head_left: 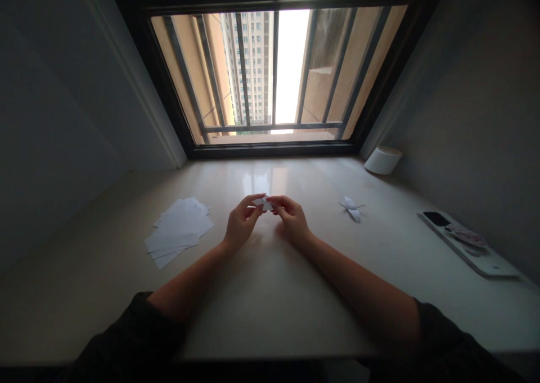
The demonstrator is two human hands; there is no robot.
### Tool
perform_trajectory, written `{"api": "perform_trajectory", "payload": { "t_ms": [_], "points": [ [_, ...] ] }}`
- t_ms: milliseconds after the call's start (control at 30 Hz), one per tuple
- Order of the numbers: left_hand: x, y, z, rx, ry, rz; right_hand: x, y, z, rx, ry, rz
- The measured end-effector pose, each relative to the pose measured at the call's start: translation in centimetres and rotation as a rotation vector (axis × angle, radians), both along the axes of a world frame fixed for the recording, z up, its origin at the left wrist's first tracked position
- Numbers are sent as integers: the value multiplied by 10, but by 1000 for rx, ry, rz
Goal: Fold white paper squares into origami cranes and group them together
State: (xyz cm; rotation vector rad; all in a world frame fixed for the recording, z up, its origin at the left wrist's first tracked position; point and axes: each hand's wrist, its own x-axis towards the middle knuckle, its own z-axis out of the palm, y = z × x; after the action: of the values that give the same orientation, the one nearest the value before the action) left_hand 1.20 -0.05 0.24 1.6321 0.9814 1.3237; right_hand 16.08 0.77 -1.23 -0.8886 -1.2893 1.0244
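The left hand (241, 221) and the right hand (291, 217) are closed by the fingertips on a small folded piece of white paper (264, 202), held between them just above the table (270, 293). A loose stack of white paper sheets (177, 231) is seen to the left, a folded paper figure (351, 207) to the right.

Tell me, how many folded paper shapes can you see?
2: one small folded paper pinched between left hand and right hand; one finished paper shape lying to their right.
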Motion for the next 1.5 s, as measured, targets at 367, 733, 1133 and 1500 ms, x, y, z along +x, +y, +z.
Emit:
{"api": "perform_trajectory", "payload": {
  "t_ms": [367,733,1133,1500],
  "points": [
    [-5,6,-4,42,36,68,3,-2,3,-91,41,106],
    [-6,9,-4,-36,-18,72,6,0,3,-123,-17,103],
    [-9,6,3,98,140,81,7,2,-1,-116,32,123],
    [-8,6,6,72,101,44,7,1,2,-96,22,82]
  ]
}}
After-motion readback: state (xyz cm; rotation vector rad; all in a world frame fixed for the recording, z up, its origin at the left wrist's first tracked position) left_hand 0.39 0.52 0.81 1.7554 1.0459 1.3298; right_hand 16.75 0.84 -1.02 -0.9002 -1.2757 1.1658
